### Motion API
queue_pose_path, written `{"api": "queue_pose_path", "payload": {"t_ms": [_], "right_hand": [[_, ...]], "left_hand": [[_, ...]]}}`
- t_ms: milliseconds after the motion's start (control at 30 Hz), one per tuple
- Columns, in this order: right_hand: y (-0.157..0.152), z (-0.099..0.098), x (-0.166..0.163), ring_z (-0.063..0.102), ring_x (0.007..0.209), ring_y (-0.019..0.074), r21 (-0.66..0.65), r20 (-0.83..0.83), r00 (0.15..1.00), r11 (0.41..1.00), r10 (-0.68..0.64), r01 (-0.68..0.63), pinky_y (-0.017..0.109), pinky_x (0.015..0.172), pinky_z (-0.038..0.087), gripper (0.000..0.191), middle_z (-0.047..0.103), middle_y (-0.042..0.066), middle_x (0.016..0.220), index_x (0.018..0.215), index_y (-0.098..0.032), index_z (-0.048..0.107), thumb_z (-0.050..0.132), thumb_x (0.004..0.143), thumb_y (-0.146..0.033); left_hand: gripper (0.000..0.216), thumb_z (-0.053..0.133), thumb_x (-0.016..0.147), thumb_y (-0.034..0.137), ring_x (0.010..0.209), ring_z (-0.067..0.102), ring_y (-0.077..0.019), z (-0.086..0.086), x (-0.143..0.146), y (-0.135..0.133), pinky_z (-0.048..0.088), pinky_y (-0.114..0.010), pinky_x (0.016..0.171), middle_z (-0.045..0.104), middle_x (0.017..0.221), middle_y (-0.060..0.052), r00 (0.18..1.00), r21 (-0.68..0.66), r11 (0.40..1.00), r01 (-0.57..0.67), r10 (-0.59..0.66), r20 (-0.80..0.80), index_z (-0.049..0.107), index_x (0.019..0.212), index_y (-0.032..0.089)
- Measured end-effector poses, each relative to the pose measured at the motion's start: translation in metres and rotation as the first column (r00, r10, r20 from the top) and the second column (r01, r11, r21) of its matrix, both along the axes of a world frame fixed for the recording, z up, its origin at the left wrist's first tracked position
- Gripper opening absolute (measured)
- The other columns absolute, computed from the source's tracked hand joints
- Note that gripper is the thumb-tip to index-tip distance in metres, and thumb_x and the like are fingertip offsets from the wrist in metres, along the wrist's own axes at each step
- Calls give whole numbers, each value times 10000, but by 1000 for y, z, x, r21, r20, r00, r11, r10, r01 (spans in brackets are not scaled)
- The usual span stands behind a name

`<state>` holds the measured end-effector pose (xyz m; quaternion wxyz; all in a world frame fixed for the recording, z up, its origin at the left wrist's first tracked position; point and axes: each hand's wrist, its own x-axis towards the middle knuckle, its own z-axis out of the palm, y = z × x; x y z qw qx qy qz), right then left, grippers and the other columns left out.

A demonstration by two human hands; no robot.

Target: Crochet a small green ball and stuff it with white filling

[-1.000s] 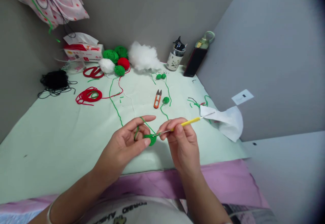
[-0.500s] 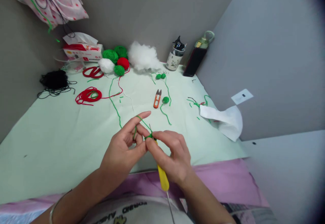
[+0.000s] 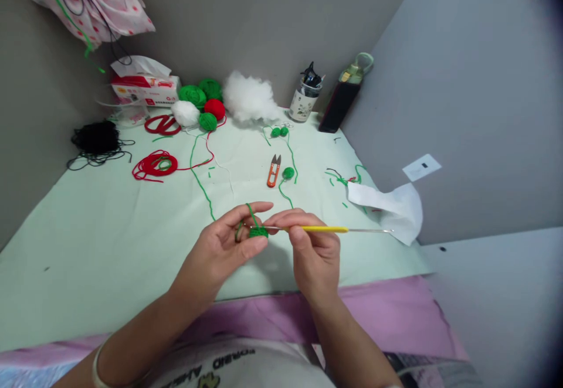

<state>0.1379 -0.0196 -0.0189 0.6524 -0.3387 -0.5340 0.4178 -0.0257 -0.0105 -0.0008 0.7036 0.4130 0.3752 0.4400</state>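
My left hand point(image 3: 224, 247) pinches a small green crochet piece point(image 3: 257, 232) between thumb and fingers, with green yarn point(image 3: 206, 191) looped over its forefinger. My right hand point(image 3: 310, 244) grips a yellow-handled crochet hook point(image 3: 325, 229), held level, its metal tip at the green piece and its far end pointing right. Both hands hover just above the pale green table point(image 3: 109, 241) near its front edge.
Orange thread snips point(image 3: 273, 171) and small green crochet balls point(image 3: 287, 173) lie just beyond my hands. Yarn balls point(image 3: 206, 106), white stuffing point(image 3: 250, 98), a tissue box point(image 3: 143, 89), red yarn point(image 3: 153, 165), black yarn point(image 3: 94, 139), a jar point(image 3: 305, 102) and a bottle point(image 3: 343, 98) stand at the back. A white paper point(image 3: 396, 203) lies right.
My right hand swung the hook from pointing down toward my lap back up to level, pointing right. The left hand kept hold of the green piece.
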Motion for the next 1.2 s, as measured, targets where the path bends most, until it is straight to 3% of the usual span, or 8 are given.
{"api": "queue_pose_path", "payload": {"t_ms": [167,267,367,467,667,767,1000,1200], "right_hand": [[-1,1,5,711,841,170,-56,-69,997,998,21,-25,326,783,573,169,777,29,912,985,-275,814,656,1026,-321],[3,6,9,678,721,150,-164,-192,981,985,27,-59,300,716,562,182,754,15,821,901,-254,796,695,996,-371],[6,9,9,628,630,137,-253,-303,952,960,42,-122,280,645,540,224,718,5,734,822,-235,765,741,953,-415],[5,6,5,634,658,145,-233,-286,955,962,74,-145,288,656,544,213,717,2,748,847,-251,771,738,954,-433],[-4,-2,1,700,904,207,11,101,989,995,-103,103,368,809,571,153,794,47,935,992,-291,826,682,1003,-342],[-4,-3,3,691,787,173,-28,7,996,996,-90,90,318,697,560,148,794,38,903,993,-275,815,676,1009,-326],[2,0,6,685,713,128,-112,-156,987,992,32,-50,255,653,552,185,786,21,850,945,-239,765,635,1037,-332],[-6,3,9,702,766,165,-38,40,999,999,-20,22,311,680,569,196,793,51,915,988,-232,744,580,1061,-313]], "left_hand": [[506,867,837,261,665,464,-69,1,-3,2,387,-165,570,625,924,8,998,-72,997,31,-26,61,756,1324,345],[449,851,825,251,538,329,-25,4,-7,5,322,-163,487,577,863,24,967,-178,968,177,-138,212,789,1268,290],[344,843,819,246,513,274,-2,5,-6,6,315,-158,484,562,845,24,949,-198,959,202,-141,282,832,1162,236],[338,839,847,249,568,392,-32,4,-1,2,375,-161,535,599,853,15,981,-139,984,108,-82,178,824,1183,275],[338,803,919,312,680,560,-92,-2,2,-4,480,-210,681,673,850,26,997,12,997,73,-74,31,787,1254,358],[300,757,955,369,784,648,-133,-2,-1,-2,525,-281,819,729,1017,-15,997,11,997,74,-74,7,793,1251,340],[336,866,842,318,834,570,-149,2,-6,-1,499,-224,723,660,884,-8,999,15,1000,3,-2,-54,827,1175,326],[315,824,871,263,868,590,-149,3,-5,-1,498,-249,827,658,901,2,989,56,998,-12,20,-144,811,1179,327]]}}
